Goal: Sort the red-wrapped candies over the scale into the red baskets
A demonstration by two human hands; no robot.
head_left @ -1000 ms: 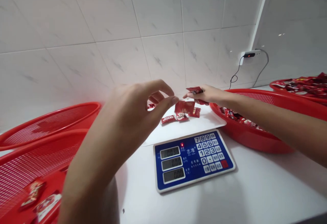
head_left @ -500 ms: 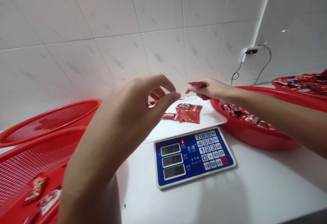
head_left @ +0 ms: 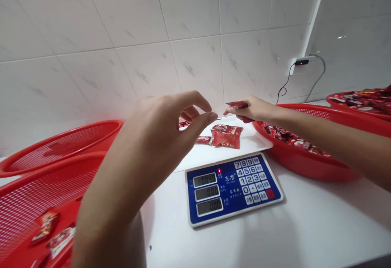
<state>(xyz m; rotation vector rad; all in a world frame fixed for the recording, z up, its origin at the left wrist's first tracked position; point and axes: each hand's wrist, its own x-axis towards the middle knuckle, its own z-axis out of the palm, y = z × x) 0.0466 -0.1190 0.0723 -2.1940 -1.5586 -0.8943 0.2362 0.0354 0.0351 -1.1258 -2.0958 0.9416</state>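
My left hand (head_left: 166, 125) hovers over the left part of the white weighing pan (head_left: 195, 158) of a digital scale. Its fingers are loosely curled, thumb and index tips close together with nothing seen between them. Beyond the pan's right side, my right hand (head_left: 255, 108) is closed on red candy packets (head_left: 238, 104); how many is unclear. Red wrapped candies (head_left: 226, 137) lie on the pan between my hands, and a narrower red packet (head_left: 204, 140) sits beside them, partly behind my left thumb. The scale's blue panel (head_left: 235, 188) faces me, its displays lit.
A large red basket (head_left: 308, 166) of wrapped candies stands right of the scale, with another heaped basket (head_left: 363, 101) behind. On the left are two red baskets (head_left: 61, 148) (head_left: 18, 203); the nearer one holds a few candies. A socket with cables (head_left: 301, 62) is on the tiled wall.
The top scale reading has dropped slightly, seemingly from 0.050 to 0.040. Both hands keep nearly the same pose, and the whole view has shifted very slightly.
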